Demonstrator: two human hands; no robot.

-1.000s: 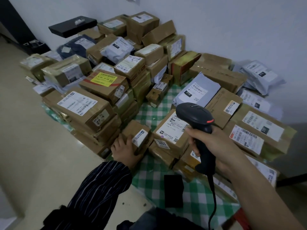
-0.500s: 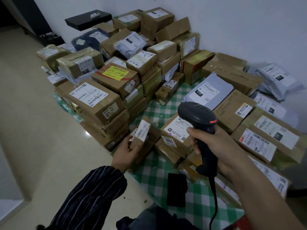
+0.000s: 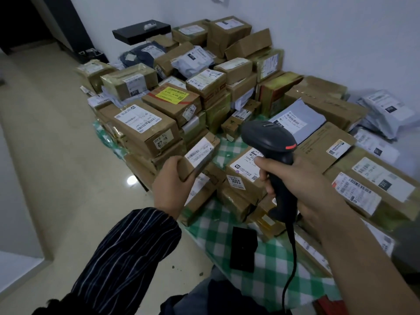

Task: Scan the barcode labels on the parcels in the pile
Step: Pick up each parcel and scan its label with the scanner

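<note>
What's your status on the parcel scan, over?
Left grip holds small parcel, label up. Right grip holds scanner, right of parcel. Nothing between them.

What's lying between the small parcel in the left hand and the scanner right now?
In the head view, only a patch of green checked cloth shows between the small parcel and the scanner.
</note>
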